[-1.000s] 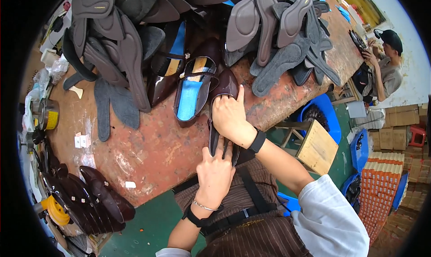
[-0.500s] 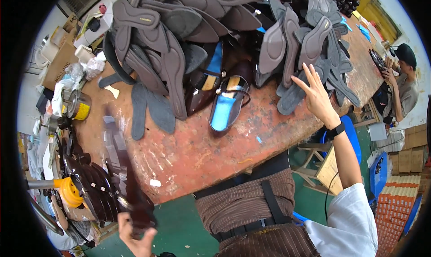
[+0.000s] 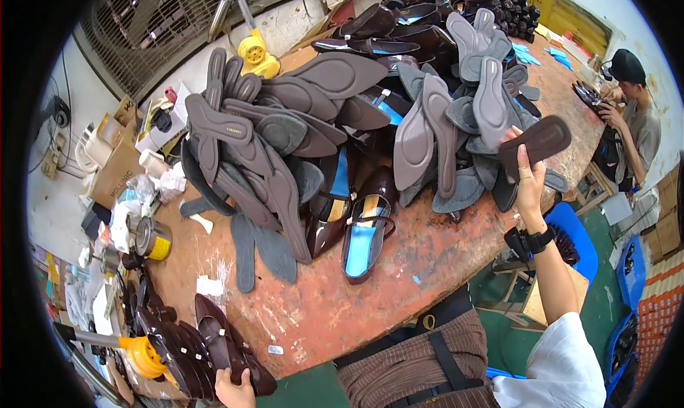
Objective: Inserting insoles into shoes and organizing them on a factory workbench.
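Note:
At the table's near left corner, my left hand (image 3: 235,389) grips the heel end of a dark brown pointed shoe (image 3: 212,331). That shoe rests beside a row of similar dark shoes (image 3: 171,347). My right hand (image 3: 529,190) pinches a grey-brown insole (image 3: 536,147), thumb on its face, raised over the right side of the insole heap. Several loose insoles (image 3: 491,101) lie under and behind it. Mid-table, a strapped dark shoe (image 3: 367,240) with blue and tan inside leans against another dark shoe (image 3: 328,223). A second insole heap (image 3: 274,183) lies left of these.
More dark shoes (image 3: 385,23) are piled at the back. A yellow-labelled can (image 3: 153,238) and cluttered boxes stand along the left edge. A yellow wheel-like fitting on a pole (image 3: 144,357) is near the left shoes. Another person (image 3: 634,116) works at the far right.
My right hand was open above the insoles and now holds one, raised. My left hand's shoe, blurred by motion before, now rests at the left corner. The whole view has shifted.

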`<state>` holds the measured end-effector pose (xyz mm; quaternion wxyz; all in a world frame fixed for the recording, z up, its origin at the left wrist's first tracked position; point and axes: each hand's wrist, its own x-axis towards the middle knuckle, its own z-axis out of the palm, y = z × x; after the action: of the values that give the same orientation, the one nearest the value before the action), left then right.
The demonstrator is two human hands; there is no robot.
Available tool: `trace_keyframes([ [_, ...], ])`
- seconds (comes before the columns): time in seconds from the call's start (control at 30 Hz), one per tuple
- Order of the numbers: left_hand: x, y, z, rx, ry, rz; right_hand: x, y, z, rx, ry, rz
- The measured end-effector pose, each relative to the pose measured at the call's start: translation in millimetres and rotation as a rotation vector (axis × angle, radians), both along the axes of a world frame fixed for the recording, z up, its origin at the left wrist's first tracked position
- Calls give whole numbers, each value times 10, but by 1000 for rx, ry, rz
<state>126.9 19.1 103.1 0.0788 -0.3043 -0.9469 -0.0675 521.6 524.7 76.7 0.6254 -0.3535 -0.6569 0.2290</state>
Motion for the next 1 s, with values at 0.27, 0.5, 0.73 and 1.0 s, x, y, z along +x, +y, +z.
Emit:
trace_keyframes([
  [0.27, -108, -314, -347, 144, -175, 79, -301, -354, 542, -707, 334, 565],
  [0.5, 31, -250, -207, -401, -5, 60, -602, -681, 451, -705, 163, 631],
  [0.73, 649, 1789, 647, 177, -154, -588, -882, -1179, 383, -814, 190, 704],
  [1.0, 879, 4792, -204, 393, -173, -1197, -109, -1888, 2, -1156, 677, 877],
])
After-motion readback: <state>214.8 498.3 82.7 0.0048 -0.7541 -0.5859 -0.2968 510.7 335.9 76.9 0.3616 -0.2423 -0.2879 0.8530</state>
